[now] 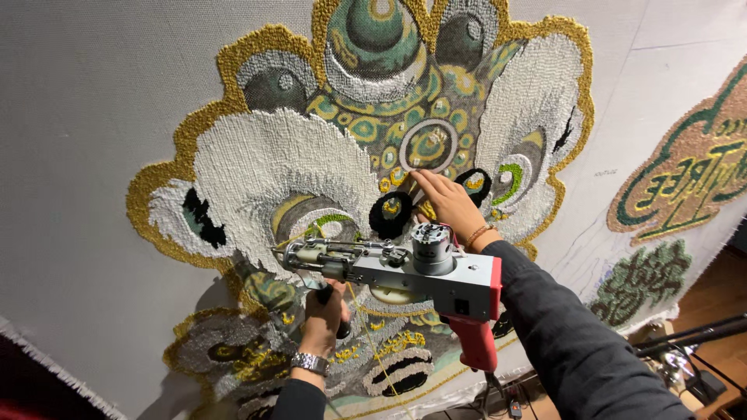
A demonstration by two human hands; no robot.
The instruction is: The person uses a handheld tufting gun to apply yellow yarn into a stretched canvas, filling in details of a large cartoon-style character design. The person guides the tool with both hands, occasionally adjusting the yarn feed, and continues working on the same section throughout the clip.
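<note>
A grey tufting gun with a red rear grip and a round motor on top hangs in front of a stretched grey cloth. My left hand, wearing a metal wristwatch, is closed around the gun's black front handle. A thin yellow yarn runs down from the gun. My right hand, with a bracelet at the wrist, lies flat with its fingertips on the tufted lion-mask design, near a white ring and black circles. The design is white, gold, green and grey.
Further tufted patches in green, brown and gold sit on the cloth at the right. A dark metal bar and cables stand at the lower right over a wooden floor. The cloth's frayed edge runs along the lower left.
</note>
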